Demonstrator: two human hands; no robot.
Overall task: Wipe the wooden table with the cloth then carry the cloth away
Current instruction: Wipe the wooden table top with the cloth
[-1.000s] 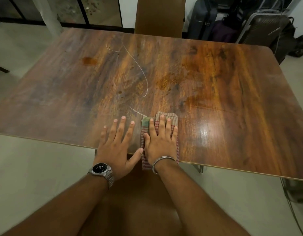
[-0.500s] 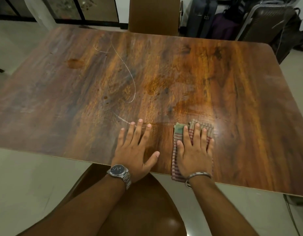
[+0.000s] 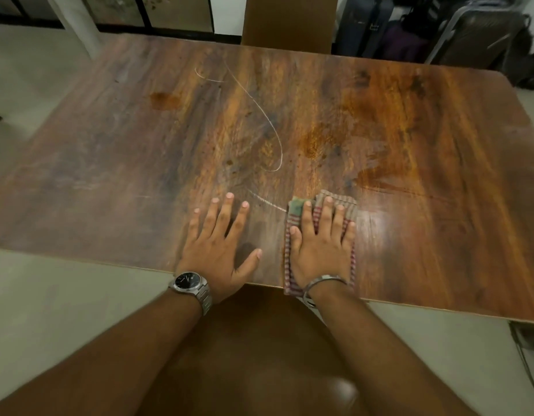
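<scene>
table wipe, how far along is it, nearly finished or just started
Done: only a glossy patch beside the cloth looks wiped. In hand: the right hand presses the cloth flat at the near edge of the wooden table; the left hand rests flat beside it. Left: the orange stain and the far side look untouched; cloth not yet carried away.

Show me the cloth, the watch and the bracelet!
cloth [image 3: 346,202]: head view, far striped edge beyond the fingers.
watch [image 3: 186,280]: head view, dark dial on the left wrist.
bracelet [image 3: 322,279]: head view, metal band on the right wrist.
</scene>
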